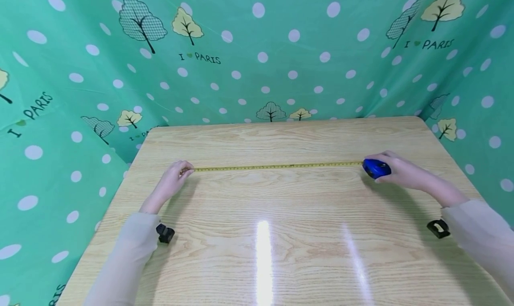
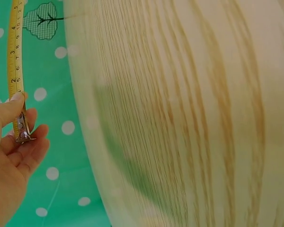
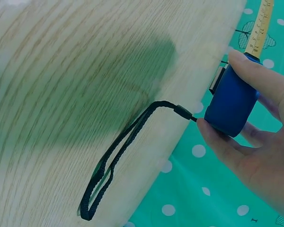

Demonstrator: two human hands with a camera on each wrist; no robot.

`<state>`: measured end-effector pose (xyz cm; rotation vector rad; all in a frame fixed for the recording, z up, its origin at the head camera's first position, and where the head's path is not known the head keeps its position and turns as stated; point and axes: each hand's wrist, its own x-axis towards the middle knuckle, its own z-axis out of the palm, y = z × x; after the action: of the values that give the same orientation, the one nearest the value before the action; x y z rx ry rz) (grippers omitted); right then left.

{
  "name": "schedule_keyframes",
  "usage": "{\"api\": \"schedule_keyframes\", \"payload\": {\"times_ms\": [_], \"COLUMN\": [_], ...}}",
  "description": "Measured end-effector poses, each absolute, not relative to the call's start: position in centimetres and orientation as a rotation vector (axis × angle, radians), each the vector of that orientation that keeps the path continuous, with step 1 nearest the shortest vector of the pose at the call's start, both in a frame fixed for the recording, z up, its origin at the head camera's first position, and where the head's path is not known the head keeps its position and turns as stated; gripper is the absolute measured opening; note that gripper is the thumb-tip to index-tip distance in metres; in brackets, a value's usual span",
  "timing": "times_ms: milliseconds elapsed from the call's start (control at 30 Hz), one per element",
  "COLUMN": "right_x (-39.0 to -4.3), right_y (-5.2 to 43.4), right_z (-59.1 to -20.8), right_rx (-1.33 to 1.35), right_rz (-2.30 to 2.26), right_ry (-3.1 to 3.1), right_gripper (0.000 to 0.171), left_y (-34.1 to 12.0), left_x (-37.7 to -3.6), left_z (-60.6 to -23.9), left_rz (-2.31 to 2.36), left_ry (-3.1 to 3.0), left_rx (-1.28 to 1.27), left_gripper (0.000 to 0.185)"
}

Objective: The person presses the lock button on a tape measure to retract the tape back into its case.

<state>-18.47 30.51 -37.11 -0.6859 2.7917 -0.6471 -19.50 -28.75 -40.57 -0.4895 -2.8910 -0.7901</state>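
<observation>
Now | left hand [image 1: 170, 183] pinches yellow tape [image 1: 277, 166] end | right hand [image 1: 401, 171] grips blue case [image 1: 376, 168] | table [image 1: 281, 234]

The left hand [image 2: 12, 156] is cut off by the left-wrist frame's edge. The tape [image 1: 277, 166] markings are too small to read from the head view. The table [image 2: 189, 113] grain is blurred.

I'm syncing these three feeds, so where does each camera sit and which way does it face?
Head: above, looking forward and down at the table; both hands and sleeves show.
Left wrist: beside the left hand, which pinches the tape end.
Right wrist: beside the right hand, which grips the blue case.
All share the yellow tape.
</observation>
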Motion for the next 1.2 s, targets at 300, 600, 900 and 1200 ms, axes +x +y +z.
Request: {"api": "schedule_keyframes", "payload": {"times_ms": [300,600,900,1200], "right_x": [-18.2,-18.4,-18.4,-18.3], "right_y": [29.9,29.4,29.1,28.5], "right_z": [-37.1,-37.2,-37.3,-37.4], "right_rx": [-0.679,-0.658,-0.673,-0.700], "right_rz": [-0.647,-0.646,-0.625,-0.602], "right_ry": [2.791,2.780,2.798,2.820], "right_gripper": [0.057,0.059,0.060,0.061], "left_y": [-28.3,-27.7,-27.0,-26.2], "left_x": [-19.5,-19.4,-19.5,-19.4], "left_z": [-40.6,-40.5,-40.5,-40.2], "left_rz": [-0.804,-0.794,-0.805,-0.798], "left_ry": [-2.878,-2.886,-2.896,-2.912], "left_rx": [-0.509,-0.525,-0.539,-0.541], "left_gripper": [0.011,0.014,0.013,0.015]}}
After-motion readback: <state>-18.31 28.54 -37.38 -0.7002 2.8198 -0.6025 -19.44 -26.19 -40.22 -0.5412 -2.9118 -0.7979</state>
